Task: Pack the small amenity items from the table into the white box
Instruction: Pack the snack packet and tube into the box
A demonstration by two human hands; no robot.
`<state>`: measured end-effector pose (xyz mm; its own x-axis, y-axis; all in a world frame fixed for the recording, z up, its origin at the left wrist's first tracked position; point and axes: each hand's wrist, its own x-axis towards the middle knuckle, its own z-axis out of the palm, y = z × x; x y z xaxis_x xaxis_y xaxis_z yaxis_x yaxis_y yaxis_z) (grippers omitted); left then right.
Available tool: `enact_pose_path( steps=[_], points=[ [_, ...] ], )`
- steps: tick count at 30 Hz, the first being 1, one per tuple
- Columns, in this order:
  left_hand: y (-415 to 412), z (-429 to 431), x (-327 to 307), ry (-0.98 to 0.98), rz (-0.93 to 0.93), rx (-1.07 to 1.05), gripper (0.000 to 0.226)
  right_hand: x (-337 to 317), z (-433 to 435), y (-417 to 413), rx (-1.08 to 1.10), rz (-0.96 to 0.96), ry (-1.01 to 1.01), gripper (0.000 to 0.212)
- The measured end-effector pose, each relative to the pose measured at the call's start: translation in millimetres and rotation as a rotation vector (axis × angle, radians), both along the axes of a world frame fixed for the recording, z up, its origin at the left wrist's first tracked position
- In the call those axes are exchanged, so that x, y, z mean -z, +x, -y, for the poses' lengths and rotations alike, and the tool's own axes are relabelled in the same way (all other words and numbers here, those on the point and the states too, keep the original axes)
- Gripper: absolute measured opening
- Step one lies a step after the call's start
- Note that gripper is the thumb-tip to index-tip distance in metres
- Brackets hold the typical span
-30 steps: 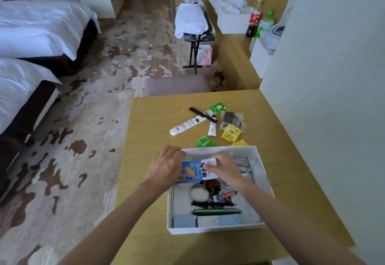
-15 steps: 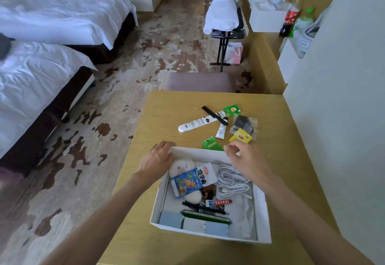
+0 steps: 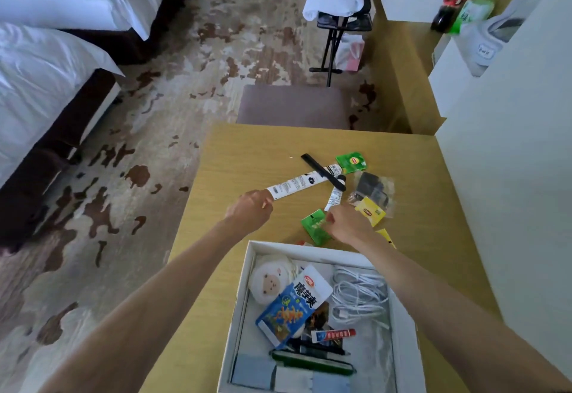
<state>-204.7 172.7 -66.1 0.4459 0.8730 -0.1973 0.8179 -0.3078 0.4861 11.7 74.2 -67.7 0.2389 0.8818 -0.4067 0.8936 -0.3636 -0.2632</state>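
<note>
Two hands are out over the table point(image 3: 235, 157) beyond the white box point(image 3: 240, 309), so the step in hand looks like fetching the next loose items, with the box already part-filled by a blue snack packet point(image 3: 291, 306), a coiled white cable point(image 3: 356, 296), a small red-and-white tube point(image 3: 332, 334) and other bits.

Head view: the left hand point(image 3: 250, 211) sits at the near end of the long white tube point(image 3: 301, 183), fingers curled and touching its tip; whether they have closed on it I cannot tell. The right hand point(image 3: 348, 222) is curled over the near green sachet point(image 3: 315, 227), close to the box's far wall; its grip is hidden.

Toward the table's far right corner remain a black comb point(image 3: 322, 171) lying across the tube, a small white tube point(image 3: 335, 197), another green sachet point(image 3: 352, 161), a yellow sachet point(image 3: 370, 211) and a clear-wrapped dark item point(image 3: 373, 190).

Next, each hand likely needs a firm pinch, then a lift; the tube must slide from under the comb without dragging it.
</note>
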Motion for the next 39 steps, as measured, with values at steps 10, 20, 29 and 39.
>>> enact_pose_path(
  steps=[10,20,29,39],
  points=[
    [45.9,-44.0,53.2,0.093,-0.13,0.183,0.047,37.2,-37.5,-13.7,-0.103,0.258,-0.21,0.058],
    [67.4,-56.0,65.3,-0.108,-0.206,0.075,0.064,19.1,1.8,20.6,0.079,-0.267,0.006,0.029],
    [-15.3,-12.4,18.5,0.14,-0.474,0.278,0.038,-18.3,53.9,47.5,0.231,-0.412,0.243,0.019],
    [-103.2,62.5,-70.4,0.454,-0.162,0.176,0.03,-71.8,88.4,28.3,0.075,-0.594,0.488,0.029]
  ],
)
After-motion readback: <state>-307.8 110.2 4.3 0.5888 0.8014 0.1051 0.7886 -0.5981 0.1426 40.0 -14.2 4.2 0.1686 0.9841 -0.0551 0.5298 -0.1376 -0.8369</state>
